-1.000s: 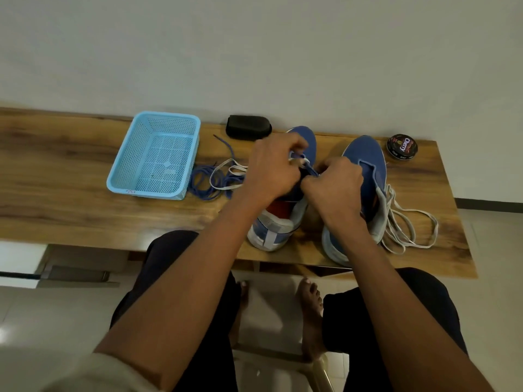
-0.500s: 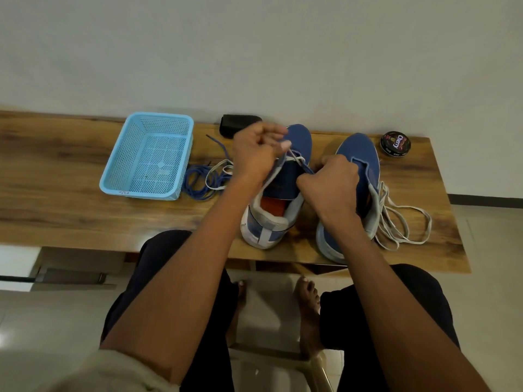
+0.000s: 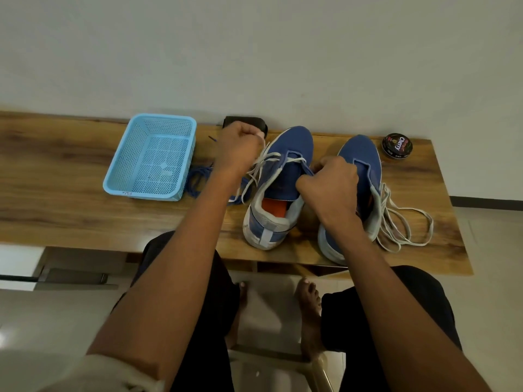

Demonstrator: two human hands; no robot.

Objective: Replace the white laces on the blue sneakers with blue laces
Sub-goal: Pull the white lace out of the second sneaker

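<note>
At the near edge of the wooden desk stand the two blue sneakers, heels toward the person. The right hand rests curled over the gap between them, its fingers pinching the tongue edge of the left sneaker; it sits much where it was half a second ago. The right sneaker is partly hidden under that wrist, and its loosened white lace lies looped on the desk at its outer side, unchanged.

Farther in, the left hand is closed around the white lace of the left sneaker. Since the earlier frame it has drawn away from the shoe, up and to the left, so the lace now stretches taut from the eyelets to the fist, with more of it pulled out.

Just left of that forearm lies the coiled blue lace, touching the light blue basket. At the back edge, a black object sits partly hidden behind the left hand, and a round polish tin stands beyond the right sneaker's toe.
</note>
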